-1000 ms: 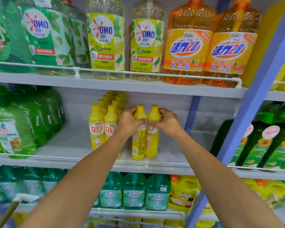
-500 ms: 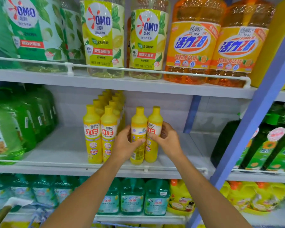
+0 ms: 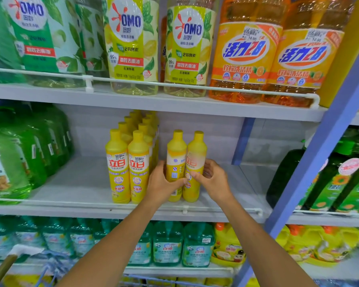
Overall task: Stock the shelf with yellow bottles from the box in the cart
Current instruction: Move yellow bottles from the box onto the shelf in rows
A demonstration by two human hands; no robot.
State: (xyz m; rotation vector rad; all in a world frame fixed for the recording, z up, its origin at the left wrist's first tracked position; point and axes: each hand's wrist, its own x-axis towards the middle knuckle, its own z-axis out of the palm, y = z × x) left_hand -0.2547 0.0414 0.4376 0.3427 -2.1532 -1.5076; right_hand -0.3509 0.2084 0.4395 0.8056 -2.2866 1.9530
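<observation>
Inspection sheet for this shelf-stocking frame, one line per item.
Surface: white shelf board, with bottles standing on it.
Job's things: two yellow plastic bottles, upright and touching: first bottle, second bottle. The stocked yellow bottle rows stand beside them, apart.
Clutter: nothing seen.
Hands: the left hand grips the first bottle; the right hand has its fingers round the second bottle.
Cables: nothing seen.
Surroundings: green jugs, orange bottles on the shelf above, blue upright post.

glossy plastic yellow bottles (image 3: pixel 176 162); matt white shelf (image 3: pixel 81 183).
</observation>
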